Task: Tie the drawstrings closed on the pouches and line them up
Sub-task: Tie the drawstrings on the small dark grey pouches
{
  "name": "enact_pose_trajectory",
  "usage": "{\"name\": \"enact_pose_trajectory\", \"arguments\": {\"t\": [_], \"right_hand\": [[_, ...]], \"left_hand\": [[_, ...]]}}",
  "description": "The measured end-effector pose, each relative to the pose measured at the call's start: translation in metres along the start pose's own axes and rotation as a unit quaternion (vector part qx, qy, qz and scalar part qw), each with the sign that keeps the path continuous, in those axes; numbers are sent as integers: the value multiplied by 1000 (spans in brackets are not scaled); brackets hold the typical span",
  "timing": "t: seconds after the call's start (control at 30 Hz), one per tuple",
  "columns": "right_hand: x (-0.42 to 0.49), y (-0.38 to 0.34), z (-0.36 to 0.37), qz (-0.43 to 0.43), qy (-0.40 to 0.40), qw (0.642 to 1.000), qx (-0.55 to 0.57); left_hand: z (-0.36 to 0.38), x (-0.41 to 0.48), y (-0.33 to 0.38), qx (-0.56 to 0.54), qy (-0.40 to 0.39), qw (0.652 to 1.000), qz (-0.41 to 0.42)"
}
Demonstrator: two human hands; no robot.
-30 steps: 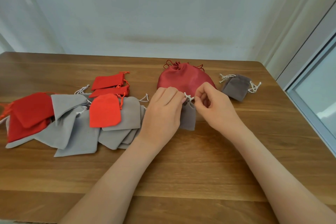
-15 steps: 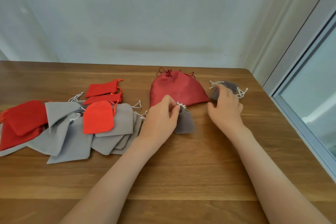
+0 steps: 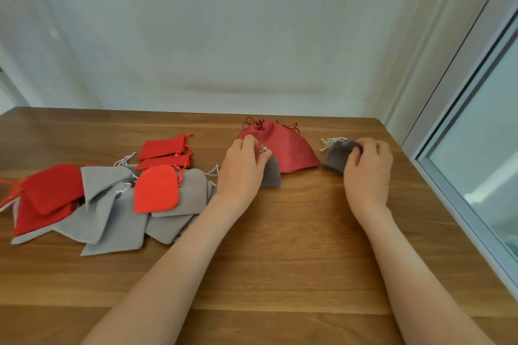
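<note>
Left hand (image 3: 242, 168) pinches the neck of a grey pouch (image 3: 272, 175), body trailing nearward. Right hand (image 3: 367, 168) grasps the darker pouch (image 3: 335, 156), right of the red pouch (image 3: 284, 148).

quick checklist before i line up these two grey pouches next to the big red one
1. Left hand grips the small grey pouch at its neck: ok.
2. Knot on that pouch pulled tight: cannot tell, fingers cover it.
3. Right hand holds the dark grey pouch: ok, fingers curled over its right edge.
4. Row straight: not ok, the small grey pouch overlaps the red pouch at its near left edge.
5. Bare table in front of the row: ok.
6. Heap on the left done: not ok, its pouches lie flat and piled.
</note>
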State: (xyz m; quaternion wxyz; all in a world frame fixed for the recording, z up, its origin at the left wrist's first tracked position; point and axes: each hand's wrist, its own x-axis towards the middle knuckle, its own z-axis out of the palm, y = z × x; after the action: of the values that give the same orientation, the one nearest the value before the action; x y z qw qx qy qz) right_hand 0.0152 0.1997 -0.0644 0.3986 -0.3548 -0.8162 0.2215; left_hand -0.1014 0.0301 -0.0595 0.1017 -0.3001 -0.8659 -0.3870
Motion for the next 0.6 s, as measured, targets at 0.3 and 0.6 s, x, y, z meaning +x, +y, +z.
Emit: {"name": "enact_pose_trajectory", "arguments": {"t": [0.3,0.6], "right_hand": [[-4,-23,-9,-52,19,982,181],[-44,-53,10,-148,-201,896,367]], "left_hand": [[8,-26,-22,97,-51,972,208],[-9,-27,-3,-334,-6,941,-48]]}}
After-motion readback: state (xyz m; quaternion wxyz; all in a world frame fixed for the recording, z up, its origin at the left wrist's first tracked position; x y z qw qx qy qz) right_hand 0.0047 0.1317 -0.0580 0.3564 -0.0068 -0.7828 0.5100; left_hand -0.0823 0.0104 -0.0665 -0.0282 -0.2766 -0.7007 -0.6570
